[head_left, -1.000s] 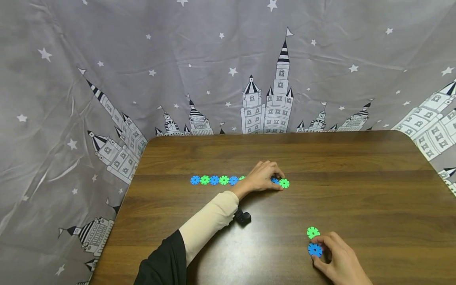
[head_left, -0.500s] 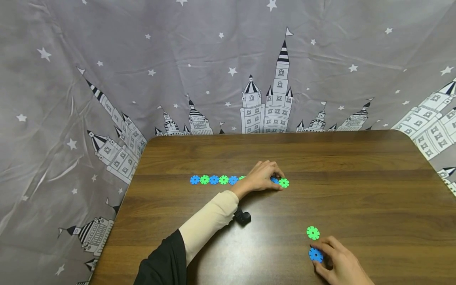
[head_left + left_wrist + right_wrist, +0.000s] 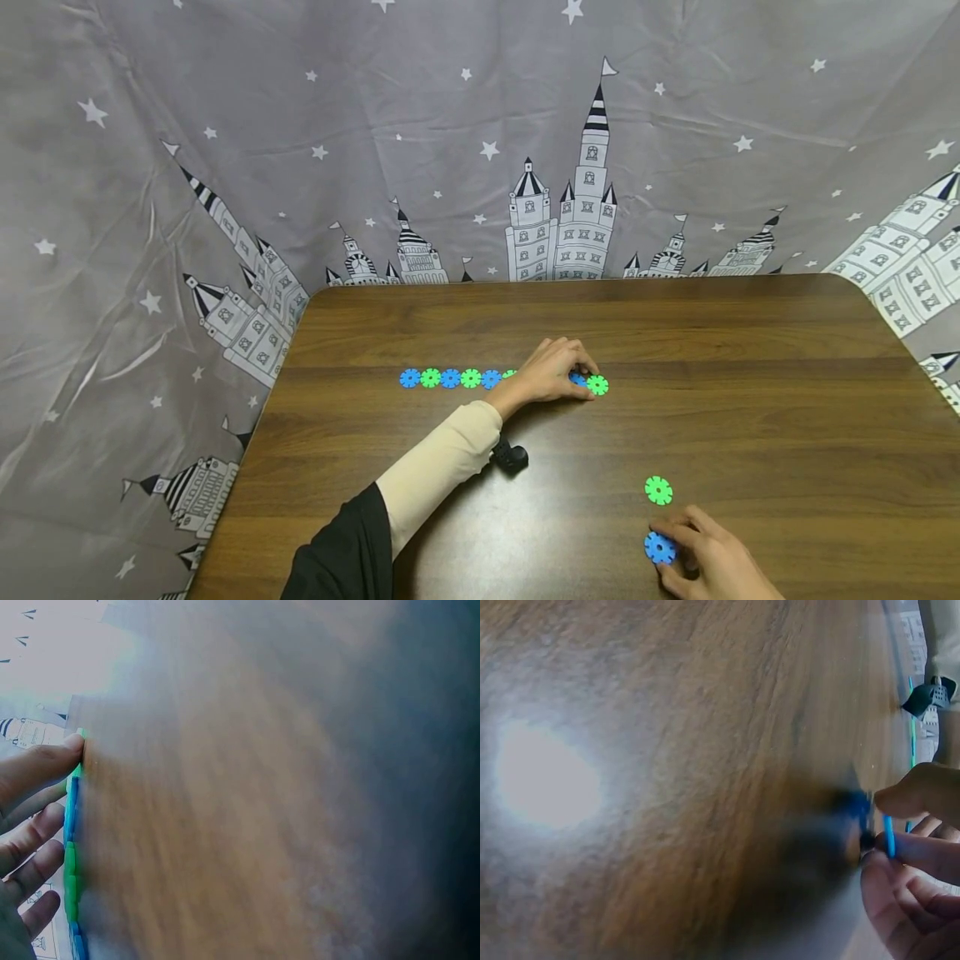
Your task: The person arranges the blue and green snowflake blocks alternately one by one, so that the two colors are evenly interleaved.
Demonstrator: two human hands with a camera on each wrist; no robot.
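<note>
My left hand (image 3: pixel 551 372) reaches across a row of notched plastic discs, alternating blue and green, and hides its middle. Its thumb and index finger hold the green end disc (image 3: pixel 597 385) from both sides, beside a partly covered blue disc (image 3: pixel 577 379). In the left wrist view the row (image 3: pixel 71 881) appears edge-on under the fingers. Nearer the front, my right hand (image 3: pixel 716 557) pinches a blue notched disc (image 3: pixel 660 547) between thumb and index finger. In the right wrist view that disc (image 3: pixel 889 836) shows edge-on. A loose green disc (image 3: pixel 658 491) lies just beyond it.
The brown wooden table (image 3: pixel 787 400) stretches to a grey curtain (image 3: pixel 420 125) printed with castles and stars. A small black device (image 3: pixel 512 457) hangs under the left wrist. The row's left end is a blue disc (image 3: pixel 410 378).
My right hand has drawn the blue disc nearer the front, widening the gap to the loose green disc. My left hand and the row stay in place.
</note>
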